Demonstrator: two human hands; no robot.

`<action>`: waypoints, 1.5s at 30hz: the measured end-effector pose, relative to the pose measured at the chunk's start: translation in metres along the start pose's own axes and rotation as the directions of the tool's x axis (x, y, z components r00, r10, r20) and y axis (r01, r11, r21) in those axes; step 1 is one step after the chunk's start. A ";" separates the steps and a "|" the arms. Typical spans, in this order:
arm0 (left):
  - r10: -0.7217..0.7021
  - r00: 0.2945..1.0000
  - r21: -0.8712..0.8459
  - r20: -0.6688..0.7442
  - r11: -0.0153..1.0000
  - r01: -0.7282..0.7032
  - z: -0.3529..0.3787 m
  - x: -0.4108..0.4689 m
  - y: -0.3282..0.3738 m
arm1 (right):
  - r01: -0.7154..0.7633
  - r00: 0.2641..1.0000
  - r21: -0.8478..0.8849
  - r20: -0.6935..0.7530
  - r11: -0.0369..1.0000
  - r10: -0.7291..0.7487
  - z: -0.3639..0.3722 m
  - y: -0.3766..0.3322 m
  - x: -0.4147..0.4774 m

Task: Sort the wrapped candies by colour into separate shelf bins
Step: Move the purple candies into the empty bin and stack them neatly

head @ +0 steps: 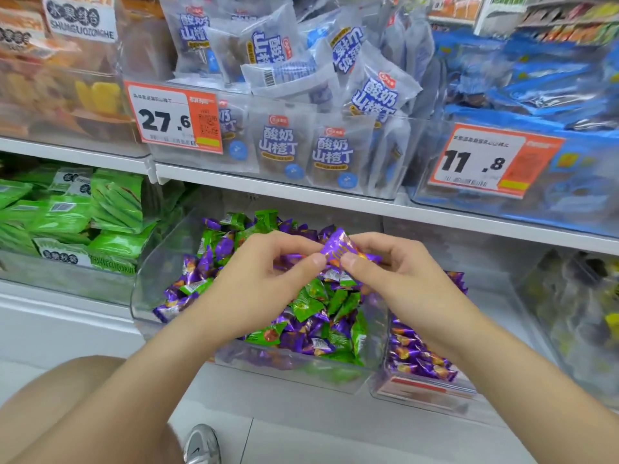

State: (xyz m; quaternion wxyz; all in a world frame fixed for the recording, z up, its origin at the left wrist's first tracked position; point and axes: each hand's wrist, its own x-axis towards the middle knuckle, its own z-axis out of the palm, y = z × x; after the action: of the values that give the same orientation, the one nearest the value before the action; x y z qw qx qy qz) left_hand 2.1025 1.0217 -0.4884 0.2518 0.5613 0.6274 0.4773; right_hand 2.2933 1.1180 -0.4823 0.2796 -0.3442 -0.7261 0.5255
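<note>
With left hand and right hand both pinching one purple candy above the mixed bin, best release the left and drop the candy well inside the neighbouring purple bin.

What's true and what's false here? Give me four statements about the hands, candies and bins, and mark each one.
1. The left hand and right hand both pinch one purple candy. True.
2. The clear bin under the hands holds only green candies. False: purple and green are mixed.
3. The bin to the right holds purple candies. True.
4. The orange price tag at upper left reads 11.8. False: it reads 27.6.
</note>
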 end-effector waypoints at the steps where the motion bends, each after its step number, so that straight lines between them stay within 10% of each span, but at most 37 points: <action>1: 0.011 1.000 -0.024 0.000 1.000 -0.011 0.006 0.000 0.002 | -0.024 1.000 0.048 -0.006 0.999 0.024 -0.003 0.002 -0.003; 9: -0.093 0.994 -0.103 0.052 0.990 0.098 0.048 0.009 0.011 | -0.107 0.988 0.427 -0.058 0.898 0.145 -0.044 0.009 -0.028; 15: 0.095 0.991 0.172 0.097 0.979 -0.110 0.077 0.011 0.017 | -0.090 0.985 -0.129 -0.155 0.988 0.069 -0.101 0.025 -0.047; 21: 0.278 0.948 0.410 0.158 0.855 -0.319 0.105 0.008 0.013 | -0.158 0.984 -0.810 -0.175 0.565 0.024 -0.155 0.072 -0.059; 28: 0.261 0.943 0.508 0.204 0.795 -0.330 0.121 0.010 0.011 | -0.073 0.989 -0.900 -0.011 0.429 0.145 -0.157 0.110 -0.061; 45: 0.354 0.915 0.514 0.193 0.758 -0.402 0.131 0.005 0.008 | -0.078 0.997 -0.843 -0.069 0.533 0.038 -0.153 0.111 -0.051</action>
State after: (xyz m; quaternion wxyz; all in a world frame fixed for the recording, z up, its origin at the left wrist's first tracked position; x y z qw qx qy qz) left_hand 2.2163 1.0671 -0.5347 0.0067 0.7438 0.5990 0.2966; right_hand 2.4650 1.1886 -0.5464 0.0765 -0.4711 -0.8716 0.1119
